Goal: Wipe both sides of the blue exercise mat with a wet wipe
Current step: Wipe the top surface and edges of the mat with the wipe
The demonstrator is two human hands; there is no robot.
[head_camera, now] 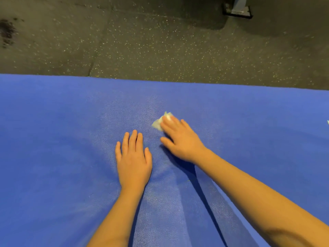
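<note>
The blue exercise mat [53, 139] lies flat across the lower two thirds of the head view, its far edge running left to right. My left hand [133, 157] rests palm down on the mat near the middle, fingers straight. To its right, my right hand [179, 139] presses a crumpled white wet wipe [160, 123] onto the mat with straight fingers. Part of the wipe sticks out past the fingertips; the rest is hidden under them. A damp sheen shows on the mat around both hands.
Dark speckled rubber floor [160, 41] lies beyond the mat's far edge. A grey metal post base [238, 8] stands at the top right. A dark stain [7, 32] marks the floor at the far left. A small pale scrap [328, 122] shows at the right edge.
</note>
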